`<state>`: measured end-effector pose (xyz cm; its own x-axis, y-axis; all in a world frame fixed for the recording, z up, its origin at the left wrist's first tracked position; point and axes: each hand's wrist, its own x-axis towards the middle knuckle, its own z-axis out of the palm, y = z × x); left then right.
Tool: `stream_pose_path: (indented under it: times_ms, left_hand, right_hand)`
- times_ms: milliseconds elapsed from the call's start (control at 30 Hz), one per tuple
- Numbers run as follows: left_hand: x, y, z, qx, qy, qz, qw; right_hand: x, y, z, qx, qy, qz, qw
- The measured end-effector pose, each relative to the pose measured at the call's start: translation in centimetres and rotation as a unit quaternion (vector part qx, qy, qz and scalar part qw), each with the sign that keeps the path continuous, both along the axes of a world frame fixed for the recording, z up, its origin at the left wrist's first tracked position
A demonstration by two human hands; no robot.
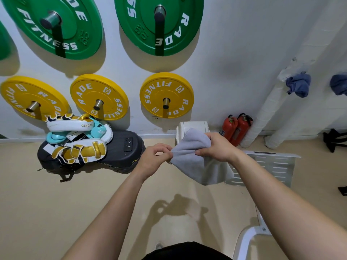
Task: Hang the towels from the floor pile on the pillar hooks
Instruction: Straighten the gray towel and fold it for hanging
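Plain pale grey towel between left hand and right hand; above them white-lettered green plates and yellow plates; rightward, red extinguishers, blue towels.

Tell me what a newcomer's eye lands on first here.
The big green plates and yellow plates on the wall stand out first. At centre, the left hand and right hand hold a grey towel; two blue towels hang on the right.

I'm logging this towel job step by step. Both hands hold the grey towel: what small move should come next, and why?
Probably carry the grey towel right, toward the blue towels hanging there. The left hand pinches a corner and the right hand grips the edge, so it's ready; no free hook shows yet.
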<state>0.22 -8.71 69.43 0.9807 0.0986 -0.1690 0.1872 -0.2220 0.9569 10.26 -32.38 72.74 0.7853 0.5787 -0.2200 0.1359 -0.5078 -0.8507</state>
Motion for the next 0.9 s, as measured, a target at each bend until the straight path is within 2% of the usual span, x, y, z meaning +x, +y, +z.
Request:
stream_pose_path:
  times_ms: [67, 200, 300, 433, 567, 633, 700, 767, 800, 900]
  left_hand:
    - [0.1, 0.0, -0.3, -0.021, 0.003, -0.007, 1.000]
    - [0.1, -0.5, -0.6, -0.095, -0.020, 0.070, 0.993]
    - [0.1, -0.8, -0.3, -0.129, -0.012, 0.086, 0.988]
    - [0.2, -0.6, 0.3, -0.082, -0.032, 0.049, 0.995]
    - [0.0, 0.0, 1.9, -0.139, -0.010, -0.028, 0.990]
    - [0.1, 0.2, 2.3, -0.094, 0.004, -0.063, 0.994]
    - [0.4, 0.3, 1.7, 0.040, 0.009, -0.068, 0.997]
    - [0.7, 0.1, 0.7, 0.177, 0.004, -0.015, 0.984]
    - [0.7, -0.2, 0.5, 0.218, -0.010, 0.017, 0.976]
    - [0.6, -1.5, 0.5, 0.223, -0.052, 0.017, 0.973]
  right_hand:
    - [0.1, 0.0, 0.0, 0.016, 0.004, -0.001, 1.000]
    - [0.4, -0.7, -0.1, 0.020, 0.011, -0.002, 1.000]
    - [0.7, -1.1, -0.2, 0.017, 0.011, -0.007, 1.000]
    - [1.0, -1.2, -0.2, 0.009, 0.002, -0.008, 1.000]
    - [1.4, -1.5, -0.1, -0.003, -0.007, -0.009, 1.000]
    - [1.5, -1.6, 0.1, -0.007, -0.007, -0.005, 1.000]
    - [1.3, -1.5, 0.3, -0.010, -0.005, 0.006, 1.000]
    - [1.0, -1.1, 0.5, -0.015, -0.005, 0.024, 1.000]
    - [0.8, -0.8, 0.5, -0.015, -0.007, 0.031, 0.999]
    - [0.5, -0.2, 0.7, -0.010, -0.016, 0.052, 0.998]
